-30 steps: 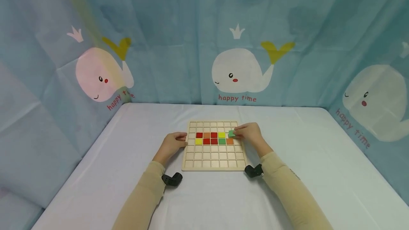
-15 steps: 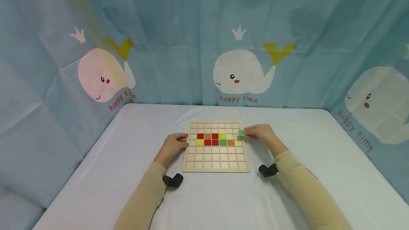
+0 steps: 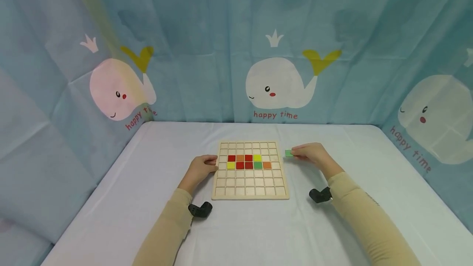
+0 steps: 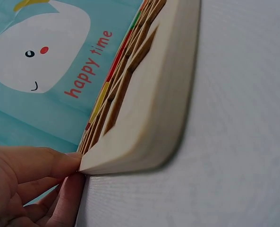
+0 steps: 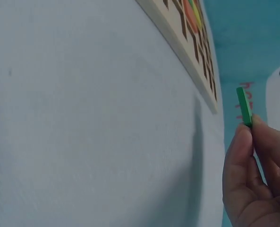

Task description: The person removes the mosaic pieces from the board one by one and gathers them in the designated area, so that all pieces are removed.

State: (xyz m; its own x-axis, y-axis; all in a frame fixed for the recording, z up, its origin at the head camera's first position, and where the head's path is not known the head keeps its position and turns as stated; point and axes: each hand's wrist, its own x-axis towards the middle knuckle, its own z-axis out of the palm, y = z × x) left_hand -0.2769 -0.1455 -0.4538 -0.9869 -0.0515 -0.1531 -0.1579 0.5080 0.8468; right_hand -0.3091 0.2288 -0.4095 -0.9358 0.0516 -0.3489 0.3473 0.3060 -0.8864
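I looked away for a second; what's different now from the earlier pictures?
The right hand moved rightward, carrying the loose green tile from over the wooden board to beyond its right edge. Nothing was let go. The left hand stayed at the board's left edge, and the tiles set in it look unchanged.

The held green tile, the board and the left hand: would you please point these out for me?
Held green tile [image 3: 288, 153], head view: its exposed face.
Board [image 3: 249, 173], head view: a bare square near its middle.
Left hand [image 3: 198, 171], head view: the back of the hand.
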